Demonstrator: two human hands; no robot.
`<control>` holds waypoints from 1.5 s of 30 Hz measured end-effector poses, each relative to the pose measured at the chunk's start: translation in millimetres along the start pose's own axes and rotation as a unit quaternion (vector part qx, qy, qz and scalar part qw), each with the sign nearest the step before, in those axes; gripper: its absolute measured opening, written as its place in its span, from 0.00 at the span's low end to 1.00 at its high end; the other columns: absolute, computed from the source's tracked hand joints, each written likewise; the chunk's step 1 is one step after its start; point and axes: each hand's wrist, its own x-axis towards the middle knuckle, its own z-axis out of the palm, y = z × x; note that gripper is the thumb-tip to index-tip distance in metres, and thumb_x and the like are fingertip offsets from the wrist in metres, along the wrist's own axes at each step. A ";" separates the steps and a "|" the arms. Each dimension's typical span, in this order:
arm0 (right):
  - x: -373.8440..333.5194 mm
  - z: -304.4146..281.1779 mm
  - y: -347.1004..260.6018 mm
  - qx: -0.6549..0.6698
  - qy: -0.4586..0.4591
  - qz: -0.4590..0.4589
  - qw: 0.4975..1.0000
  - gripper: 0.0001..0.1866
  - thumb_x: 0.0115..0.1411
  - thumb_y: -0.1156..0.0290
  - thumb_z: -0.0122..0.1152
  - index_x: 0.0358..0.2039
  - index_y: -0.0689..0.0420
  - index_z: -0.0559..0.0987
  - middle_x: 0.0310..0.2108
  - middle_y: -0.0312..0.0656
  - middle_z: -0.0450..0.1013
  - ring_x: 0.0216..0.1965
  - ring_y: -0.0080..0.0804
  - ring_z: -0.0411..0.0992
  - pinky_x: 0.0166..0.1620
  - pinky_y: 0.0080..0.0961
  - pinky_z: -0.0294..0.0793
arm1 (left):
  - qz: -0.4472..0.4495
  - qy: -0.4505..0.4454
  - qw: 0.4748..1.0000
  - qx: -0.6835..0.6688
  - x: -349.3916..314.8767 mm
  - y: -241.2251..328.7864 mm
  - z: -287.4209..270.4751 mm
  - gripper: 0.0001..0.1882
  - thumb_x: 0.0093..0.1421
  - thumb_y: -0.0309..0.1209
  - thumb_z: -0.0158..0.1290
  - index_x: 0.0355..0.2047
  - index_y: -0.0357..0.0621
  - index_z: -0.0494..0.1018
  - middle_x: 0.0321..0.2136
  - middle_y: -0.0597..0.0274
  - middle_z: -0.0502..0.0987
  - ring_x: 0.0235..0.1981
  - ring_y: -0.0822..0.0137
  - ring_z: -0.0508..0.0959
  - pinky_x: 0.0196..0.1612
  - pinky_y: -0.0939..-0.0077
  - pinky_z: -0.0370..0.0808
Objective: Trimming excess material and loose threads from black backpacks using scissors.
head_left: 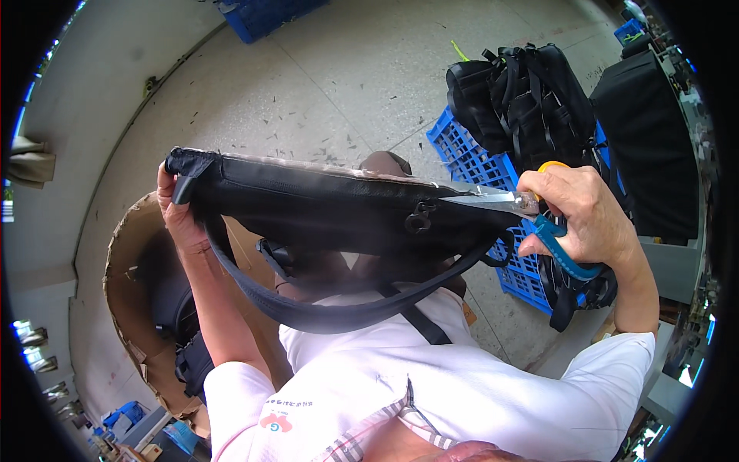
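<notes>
A black fabric bag [323, 202] stretches across in front of me, its long upper edge lined with a pale strip [292, 165]. My left hand [182, 223] grips the bag's left end, the fingers partly hidden behind it. In my right hand [585, 206] is a pair of scissors [493, 202] with one orange handle and one blue one. Their blades are spread and point left, at the right part of that edge. A black strap [339, 314] loops down from the bag toward my lap, and a dark ring-like fitting [418, 219] hangs on its side.
At the right, black backpacks [531, 100] lie on blue plastic crates [471, 154], beside a large black panel [647, 138]. A cardboard box [123, 254] at my left holds black bags [173, 300]. Dark scraps litter the floor [323, 92], and a blue bin [269, 15] stands at the far side.
</notes>
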 end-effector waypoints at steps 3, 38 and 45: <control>-0.6 3.5 0.4 -0.002 0.015 -0.014 1.000 0.29 0.39 0.45 0.65 0.27 0.60 0.72 0.18 0.40 0.68 0.20 0.31 0.69 0.23 0.23 0.67 | -0.001 -0.005 1.000 0.001 0.3 0.6 2.6 0.25 0.47 0.19 0.52 0.48 0.46 0.67 0.41 0.61 0.74 0.42 0.64 0.74 0.49 0.68 0.71; 31.8 -6.0 -3.9 0.033 -0.045 -0.008 0.998 0.38 0.37 0.37 0.62 0.35 0.60 0.72 0.25 0.44 0.69 0.28 0.37 0.69 0.32 0.29 0.70 | 0.032 0.034 0.999 -0.007 -17.8 0.7 9.6 0.28 0.41 0.20 0.57 0.47 0.45 0.69 0.42 0.63 0.74 0.42 0.65 0.74 0.49 0.67 0.71; 38.4 -1.1 -2.6 -0.013 -0.028 -0.049 0.998 0.41 0.35 0.30 0.57 0.32 0.59 0.72 0.20 0.40 0.65 0.20 0.29 0.65 0.23 0.23 0.65 | 0.058 0.062 0.996 -0.004 -19.7 0.1 16.0 0.25 0.44 0.16 0.53 0.45 0.44 0.70 0.40 0.60 0.74 0.39 0.66 0.76 0.46 0.69 0.74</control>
